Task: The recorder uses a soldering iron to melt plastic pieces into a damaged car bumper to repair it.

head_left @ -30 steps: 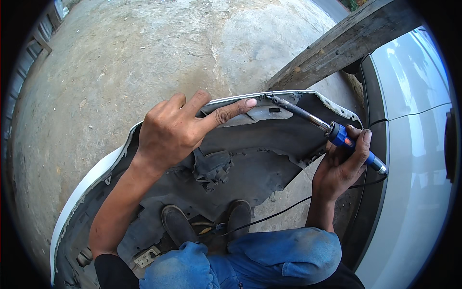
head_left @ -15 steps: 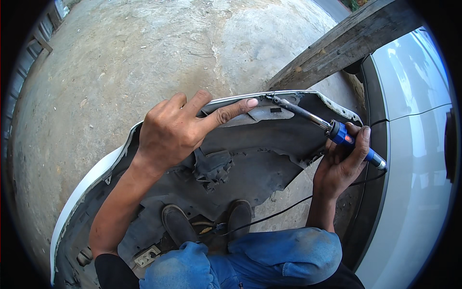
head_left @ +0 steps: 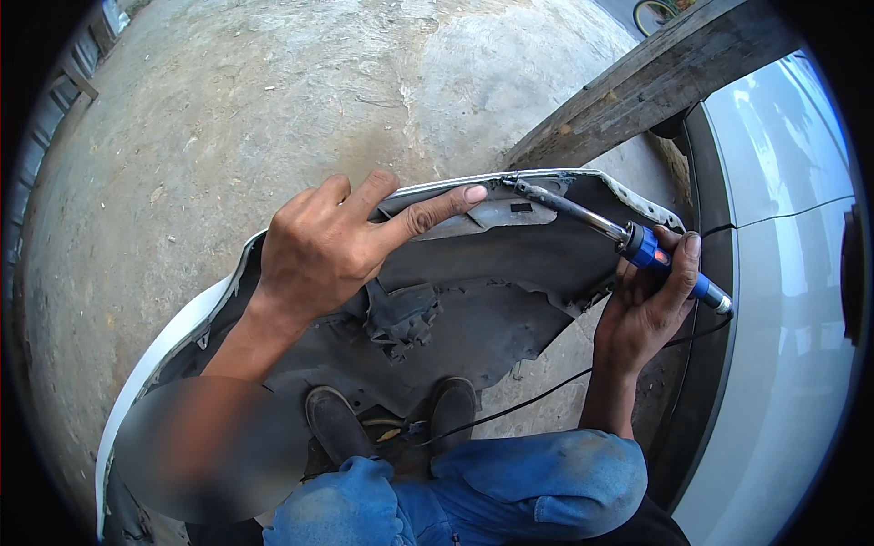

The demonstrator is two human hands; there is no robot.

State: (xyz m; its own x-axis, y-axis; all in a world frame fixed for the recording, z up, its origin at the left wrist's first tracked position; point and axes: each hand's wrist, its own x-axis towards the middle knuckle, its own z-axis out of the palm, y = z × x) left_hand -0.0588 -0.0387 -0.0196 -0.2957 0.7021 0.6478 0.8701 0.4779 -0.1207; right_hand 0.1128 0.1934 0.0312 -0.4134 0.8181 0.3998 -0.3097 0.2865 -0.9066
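Note:
Before me lies a car bumper (head_left: 455, 259), its dark inner side up and its white outer rim curving along the far and left edges. My left hand (head_left: 323, 237) grips the far rim. Some fingers bend over the edge and one lies stretched along it toward the right. In my right hand (head_left: 642, 305) is a blue soldering iron (head_left: 583, 216) with a long metal barrel and a small lit red spot on its handle. Its tip touches the rim just beyond my outstretched finger, where the plastic looks dark and rough. A blurred patch covers my left forearm.
A black cord (head_left: 537, 398) runs from the iron's end back toward my shoes (head_left: 452, 414). On the right stands a silver-white car body (head_left: 783, 273). A wooden post (head_left: 637, 86) slants behind the bumper, with a bicycle wheel (head_left: 652, 16) beyond it on the far side.
Both hands and the iron stay nearly in place; the iron's tip remains at the rim. A bicycle wheel has come into sight at the top right.

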